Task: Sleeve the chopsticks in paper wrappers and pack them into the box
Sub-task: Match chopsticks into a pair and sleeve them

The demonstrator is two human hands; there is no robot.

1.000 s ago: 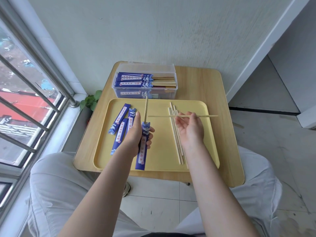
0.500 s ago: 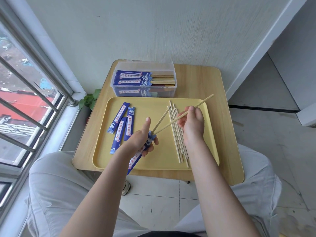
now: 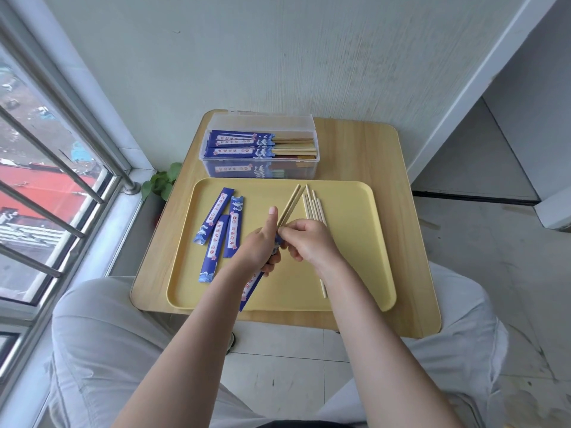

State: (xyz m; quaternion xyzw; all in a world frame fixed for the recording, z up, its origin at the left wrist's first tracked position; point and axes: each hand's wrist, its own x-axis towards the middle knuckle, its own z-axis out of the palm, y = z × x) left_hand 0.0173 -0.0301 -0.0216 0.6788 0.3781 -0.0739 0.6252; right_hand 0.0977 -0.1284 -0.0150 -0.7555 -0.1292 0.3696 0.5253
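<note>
**A pair of chopsticks part-way into a blue wrapper**

Two pale wooden chopsticks (image 3: 289,206) stick out of the mouth of a long blue paper wrapper printed with white waves and a red-and-white label (image 3: 251,288), held slanted above the middle of the shallow yellow plastic tray (image 3: 367,242). Their free ends point up and to the right, towards the box; the wrapper's closed end hangs down towards the tray's near rim.

The left hand (image 3: 259,247) is curled round the upper part of the wrapper, thumb raised straight beside the sticks. The right hand (image 3: 309,240) pinches the pair just at the wrapper's mouth, its fingertips touching those of the left.

To the right of the hands, a loose row of bare wooden chopsticks (image 3: 313,206) lies on the tray, running from far to near; the right wrist covers its middle. To the left lie three empty blue paper wrappers (image 3: 221,230), side by side and partly overlapping.

Beyond the tray's far rim stands a clear rectangular plastic box (image 3: 261,143), open, holding sleeved chopsticks stacked lengthwise, blue ends to the left and wooden ends to the right.

Tray and box rest on a small light-wood table with rounded corners (image 3: 401,211), set against a white wall (image 3: 278,57). A barred window (image 3: 46,180) is at the left, with a small green plant (image 3: 162,182) below it. The person's light-grey trousers (image 3: 102,350) fill the foreground.
</note>
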